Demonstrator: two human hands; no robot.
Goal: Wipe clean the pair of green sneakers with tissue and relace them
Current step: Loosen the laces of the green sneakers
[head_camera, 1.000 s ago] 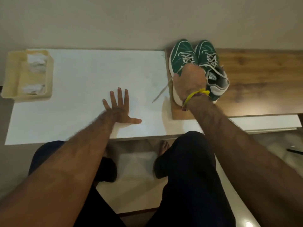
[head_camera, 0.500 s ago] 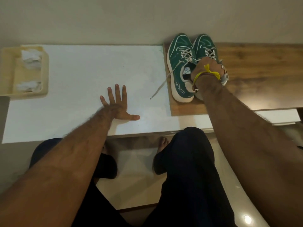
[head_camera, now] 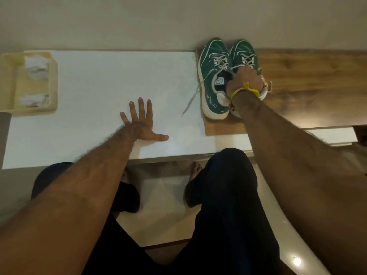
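Now the right hand (head_camera: pixel 247 80) is closed over the heel end of the right sneaker (head_camera: pixel 245 56), its grip grasping that shoe's collar; a second ago it covered the left sneaker (head_camera: pixel 215 76) instead. The left hand (head_camera: pixel 142 126) has stayed flat and released, fingers spread on the white surface (head_camera: pixel 99 80). Both shoes sit side by side, touching, on a wooden board (head_camera: pixel 307 80) at the far right, against the pale wall. Their long axes run away from the person, toes to the wall, heels toward the body. One loose lace (head_camera: pixel 191 98) trails onto the white surface. A tray (head_camera: pixel 12 82) with tissues (head_camera: pixel 36 67) sits far left.
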